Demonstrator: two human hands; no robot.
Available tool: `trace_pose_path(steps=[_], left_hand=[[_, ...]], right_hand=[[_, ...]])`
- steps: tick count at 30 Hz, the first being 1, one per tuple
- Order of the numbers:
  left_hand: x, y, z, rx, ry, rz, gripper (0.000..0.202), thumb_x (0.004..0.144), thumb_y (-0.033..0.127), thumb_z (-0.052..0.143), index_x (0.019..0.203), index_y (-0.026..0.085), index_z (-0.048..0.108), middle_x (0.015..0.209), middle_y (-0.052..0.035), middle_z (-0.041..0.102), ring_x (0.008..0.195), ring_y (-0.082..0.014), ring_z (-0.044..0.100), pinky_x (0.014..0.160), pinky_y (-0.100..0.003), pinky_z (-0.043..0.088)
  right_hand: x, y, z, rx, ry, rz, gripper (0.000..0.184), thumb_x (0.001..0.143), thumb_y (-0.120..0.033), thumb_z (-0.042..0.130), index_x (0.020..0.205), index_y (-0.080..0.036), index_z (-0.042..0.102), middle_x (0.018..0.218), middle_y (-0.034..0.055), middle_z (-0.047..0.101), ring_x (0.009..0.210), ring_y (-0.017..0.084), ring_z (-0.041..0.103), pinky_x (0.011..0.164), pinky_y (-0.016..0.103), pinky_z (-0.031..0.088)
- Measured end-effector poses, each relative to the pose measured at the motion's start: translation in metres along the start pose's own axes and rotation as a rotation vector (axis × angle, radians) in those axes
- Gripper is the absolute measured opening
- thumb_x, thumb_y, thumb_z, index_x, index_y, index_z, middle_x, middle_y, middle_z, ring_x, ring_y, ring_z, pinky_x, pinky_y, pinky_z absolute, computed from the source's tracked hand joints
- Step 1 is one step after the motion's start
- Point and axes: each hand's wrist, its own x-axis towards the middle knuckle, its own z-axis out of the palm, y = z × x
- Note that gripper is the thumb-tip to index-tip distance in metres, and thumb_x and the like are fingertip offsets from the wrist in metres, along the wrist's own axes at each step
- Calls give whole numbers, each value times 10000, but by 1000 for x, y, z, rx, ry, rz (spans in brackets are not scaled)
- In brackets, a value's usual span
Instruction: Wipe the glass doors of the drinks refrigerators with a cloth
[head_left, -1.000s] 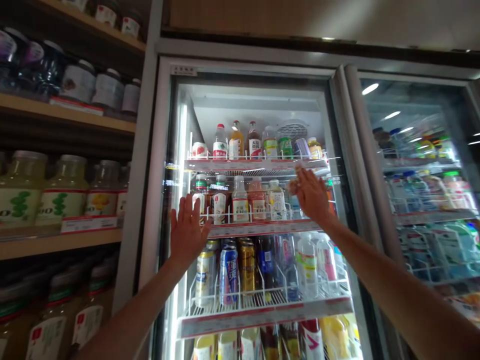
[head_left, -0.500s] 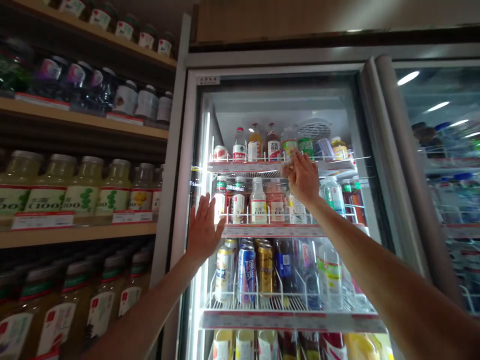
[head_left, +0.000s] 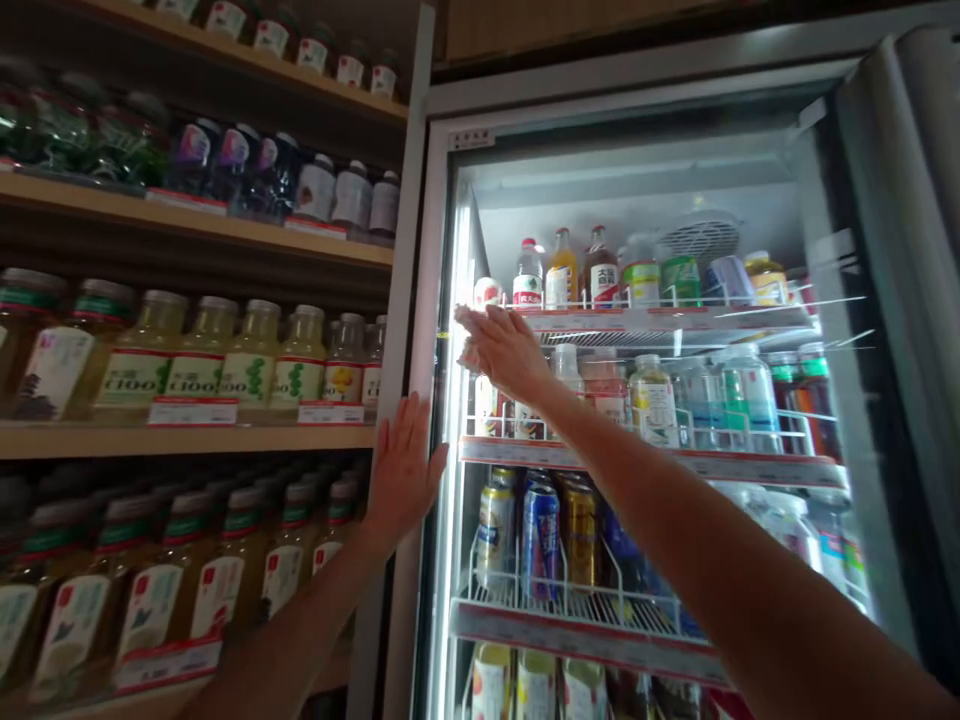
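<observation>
My left hand (head_left: 405,470) lies flat and open against the left frame of a glass-door drinks fridge (head_left: 437,300), fingers spread upward. My right hand (head_left: 501,348) reaches across to the left end of the top wire shelf (head_left: 675,320), fingers stretched out and together, touching the glass or shelf edge; I cannot tell which. Bottles (head_left: 600,268) stand on the top shelf, more bottles (head_left: 652,398) on the second, and cans (head_left: 540,535) on the third.
Wooden shelves (head_left: 187,435) on the left hold rows of yellow-green juice bottles (head_left: 247,350) with price tags; dark jars (head_left: 225,160) stand higher up. A second fridge's door frame (head_left: 900,250) rises at the right edge.
My right hand has swept left along the top shelf from the middle to its left end. My left hand has stayed flat on the frame. The view has shifted left.
</observation>
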Motion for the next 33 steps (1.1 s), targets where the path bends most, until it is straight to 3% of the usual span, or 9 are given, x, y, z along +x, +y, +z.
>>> trace_pose_path(steps=[5, 8, 10, 12, 14, 19, 25, 30, 33], left_hand=[[-18, -11, -12, 8, -18, 5, 559, 932, 372, 320, 1437, 157, 212, 1481, -141, 288, 1393, -231, 221, 1128, -433, 186], [-25, -11, -20, 3, -57, 49, 572, 931, 370, 328, 1446, 172, 178, 1482, -136, 287, 1391, -229, 226, 1130, -439, 185], [-27, -8, -24, 6, -70, 62, 570, 933, 361, 325, 1449, 179, 162, 1481, -132, 290, 1391, -224, 228, 1130, -442, 189], [-30, -3, -25, 13, -70, 66, 566, 935, 350, 325, 1448, 179, 158, 1479, -132, 296, 1392, -220, 224, 1127, -442, 196], [-35, 3, -25, 17, -72, 75, 569, 935, 345, 329, 1447, 169, 153, 1476, -135, 300, 1395, -216, 215, 1126, -439, 200], [-57, 15, -22, 40, -121, 146, 581, 927, 320, 362, 1442, 147, 156, 1465, -144, 318, 1402, -219, 184, 1130, -435, 188], [-77, 28, -14, 36, -163, 99, 641, 922, 362, 367, 1456, 134, 96, 1472, -159, 292, 1405, -239, 164, 1122, -474, 194], [-89, 29, -15, 2, -191, 111, 656, 911, 355, 395, 1458, 147, 98, 1474, -153, 288, 1402, -234, 170, 1129, -468, 185], [-96, 27, -16, 9, -218, 134, 654, 910, 340, 396, 1458, 144, 99, 1477, -154, 278, 1404, -235, 158, 1131, -470, 176]], right_hand=[[-90, -62, 24, 38, -80, -352, 419, 915, -296, 401, 1325, -218, 436, 1406, -4, 429, 1310, 190, 347, 1101, 393, 282], [-121, -67, 25, 66, -86, -458, 407, 908, -284, 420, 1312, -241, 450, 1364, -22, 479, 1290, 160, 374, 1113, 370, 278], [-120, -58, 22, 54, -61, -371, 461, 899, -261, 436, 1357, -267, 385, 1387, -34, 452, 1311, 169, 350, 1133, 400, 247], [-116, -52, 20, 28, -21, -185, 531, 892, -251, 443, 1404, -272, 303, 1423, -27, 402, 1341, 201, 304, 1142, 451, 218], [-123, -55, 21, 20, -21, -100, 563, 888, -233, 439, 1422, -264, 264, 1439, -21, 378, 1351, 213, 288, 1142, 460, 220], [-165, -73, 27, 67, -42, -318, 531, 873, -195, 449, 1390, -242, 337, 1412, -35, 419, 1333, 179, 324, 1145, 406, 243], [-172, -60, 19, -12, 16, -101, 473, 886, -217, 435, 1357, -217, 395, 1418, -9, 412, 1359, 222, 270, 1147, 495, 182], [-225, -97, 24, 123, -53, -298, 432, 873, -188, 451, 1302, -236, 466, 1371, -32, 472, 1309, 159, 359, 1119, 370, 289], [-236, -98, 22, 116, -48, -330, 414, 879, -190, 445, 1288, -242, 480, 1347, -42, 498, 1291, 159, 380, 1126, 384, 280]])
